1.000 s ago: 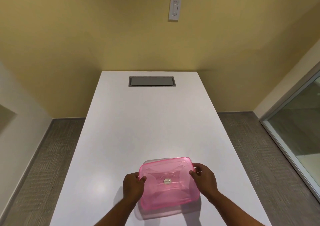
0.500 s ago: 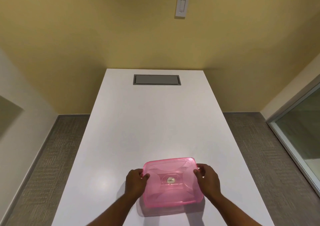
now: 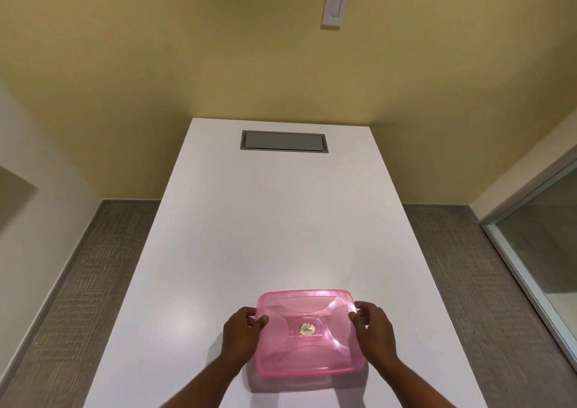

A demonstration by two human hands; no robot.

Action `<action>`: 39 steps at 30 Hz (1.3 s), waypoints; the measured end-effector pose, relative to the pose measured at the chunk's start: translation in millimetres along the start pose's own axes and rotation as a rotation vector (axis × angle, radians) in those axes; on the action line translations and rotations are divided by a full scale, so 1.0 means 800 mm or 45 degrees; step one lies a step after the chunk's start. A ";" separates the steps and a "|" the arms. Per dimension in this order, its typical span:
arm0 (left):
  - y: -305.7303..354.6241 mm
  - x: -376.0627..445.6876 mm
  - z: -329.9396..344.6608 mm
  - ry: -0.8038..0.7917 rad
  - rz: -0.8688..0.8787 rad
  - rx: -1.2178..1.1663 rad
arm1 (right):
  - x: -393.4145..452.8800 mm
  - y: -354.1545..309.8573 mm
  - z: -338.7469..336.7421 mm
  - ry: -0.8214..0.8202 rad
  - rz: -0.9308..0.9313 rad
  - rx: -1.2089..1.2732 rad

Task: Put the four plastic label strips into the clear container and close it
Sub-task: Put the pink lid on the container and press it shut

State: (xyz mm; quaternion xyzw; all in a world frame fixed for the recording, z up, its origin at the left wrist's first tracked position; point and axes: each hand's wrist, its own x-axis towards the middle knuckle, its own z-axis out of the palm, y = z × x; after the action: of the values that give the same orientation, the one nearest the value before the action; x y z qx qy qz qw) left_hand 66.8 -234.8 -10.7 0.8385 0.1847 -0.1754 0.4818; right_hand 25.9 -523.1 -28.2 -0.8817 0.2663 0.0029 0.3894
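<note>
Now pink translucent lid (image 3: 307,334) sits over container near tabletop (image 3: 281,220) front edge, centred. Left hand (image 3: 242,334) grips lid's left edge, thumb on top, fingers curled under. Right hand (image 3: 373,329) grips right edge likewise. Label strips not discernible through lid. Grey hatch (image 3: 284,141) at tabletop far end.

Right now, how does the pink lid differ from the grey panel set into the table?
The pink lid is see-through and glossy; the grey panel is opaque and matte. The lid sits near the table's close end, gripped by both hands; the panel lies flush at the far end, untouched. Both are rectangular.
</note>
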 end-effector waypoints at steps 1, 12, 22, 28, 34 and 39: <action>-0.001 0.000 -0.001 -0.002 -0.013 -0.014 | 0.001 0.000 0.001 -0.011 0.019 -0.004; -0.009 0.006 -0.003 -0.088 -0.123 -0.104 | 0.000 -0.002 0.000 0.012 0.094 0.007; 0.004 0.002 -0.009 -0.206 -0.162 -0.063 | 0.001 -0.003 -0.003 -0.013 0.206 0.082; 0.010 0.007 -0.013 -0.313 -0.187 -0.108 | 0.008 -0.005 -0.007 -0.065 0.274 0.093; 0.010 0.012 -0.016 -0.424 -0.208 -0.106 | 0.011 -0.004 -0.007 -0.124 0.325 0.092; 0.007 0.019 -0.024 -0.499 -0.258 -0.145 | 0.018 -0.009 -0.014 -0.251 0.383 0.152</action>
State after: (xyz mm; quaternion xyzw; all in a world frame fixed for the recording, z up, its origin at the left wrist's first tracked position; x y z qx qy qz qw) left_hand 84.5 -218.3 -4.5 0.7370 0.1805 -0.3716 0.5350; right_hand 39.5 -533.5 -19.0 -0.8027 0.3554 0.1316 0.4605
